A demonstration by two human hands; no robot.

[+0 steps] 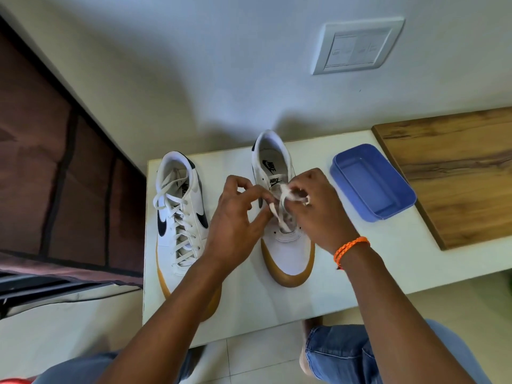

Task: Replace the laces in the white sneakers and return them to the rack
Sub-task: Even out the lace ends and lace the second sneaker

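Observation:
Two white sneakers with dark swooshes and tan soles stand on a white table (249,306), toes toward me. The left sneaker (180,217) is fully laced, its lace ends loose at the collar. Over the tongue of the right sneaker (288,250), both my hands work a white lace (279,214). My left hand (238,217) pinches the lace at the shoe's left side. My right hand (318,209) holds a bunched part of the lace just above the eyelets. Most of the lacing area is hidden by my fingers.
An empty blue plastic tray (371,181) sits to the right of the sneakers. A wooden board (454,173) lies at the table's right end. A brown fabric rack cover (55,189) stands at the left. A switch plate (357,45) is on the wall behind.

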